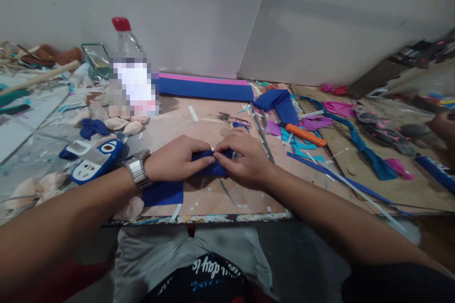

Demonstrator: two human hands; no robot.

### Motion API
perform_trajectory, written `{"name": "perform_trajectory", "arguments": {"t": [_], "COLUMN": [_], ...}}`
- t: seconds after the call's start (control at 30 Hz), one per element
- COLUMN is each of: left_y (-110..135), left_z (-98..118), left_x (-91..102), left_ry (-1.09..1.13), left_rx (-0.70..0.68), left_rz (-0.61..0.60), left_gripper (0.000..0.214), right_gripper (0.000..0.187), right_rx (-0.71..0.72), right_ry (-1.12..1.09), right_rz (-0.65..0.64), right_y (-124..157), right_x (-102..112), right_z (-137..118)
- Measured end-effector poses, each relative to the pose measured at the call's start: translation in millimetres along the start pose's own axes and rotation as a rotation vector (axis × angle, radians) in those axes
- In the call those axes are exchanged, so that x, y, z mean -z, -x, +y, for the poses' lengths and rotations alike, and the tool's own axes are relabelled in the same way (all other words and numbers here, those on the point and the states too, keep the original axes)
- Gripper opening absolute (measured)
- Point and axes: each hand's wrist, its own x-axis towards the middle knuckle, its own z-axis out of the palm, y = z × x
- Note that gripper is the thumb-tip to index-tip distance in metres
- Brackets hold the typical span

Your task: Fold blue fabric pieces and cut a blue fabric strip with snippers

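A small piece of dark blue fabric [217, 169] is pinched between my two hands, low over the middle of the work surface. My left hand [177, 158], with a metal watch at the wrist, is closed on its left side. Closed on its right side is my right hand [245, 154], the thumbs nearly meeting. A flat dark blue fabric piece [167, 193] lies beneath my left hand. Thread snips [231, 118] rest just beyond my hands. To the left of my wrist lies a blue and white tape dispenser [95, 160].
A bottle with a red cap [121, 24] stands at back left. Folded blue and pink fabric [206, 87] runs along the wall. An orange utility knife [305, 135], scraps and blue strips lie on the right. Another person's hand [442, 128] shows at the far right edge.
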Motion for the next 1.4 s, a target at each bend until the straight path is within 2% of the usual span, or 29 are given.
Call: {"name": "perform_trajectory", "arguments": {"t": [0.33,0.57,0.83,1.4], "left_y": [0.0,-0.1,-1.2,-4.8], "left_z": [0.1,0.5,-0.8,-6.7], "left_x": [3.0,1.5,2.1,5.4], "left_ry": [0.004,0.022,0.064,0.220], "left_rx": [-0.001,-0.002,0.083,0.149], "left_rz": [0.052,0.054,0.003,-0.066], "left_gripper": [0.035,0.036,0.034,0.021], "right_gripper": [0.008,0.010,0.005,0.009], "right_rx": [-0.036,-0.008,-0.003,0.079], "right_ry": [-0.013,-0.008,0.003,0.010], "right_rz": [-0.036,-0.092,0.002,-0.001], "right_y": [0.8,-0.6,0.7,1.2], "right_x": [0.3,1.2,-1.9,-1.3], "right_z": [2.2,0.0,1.8,2.4]}}
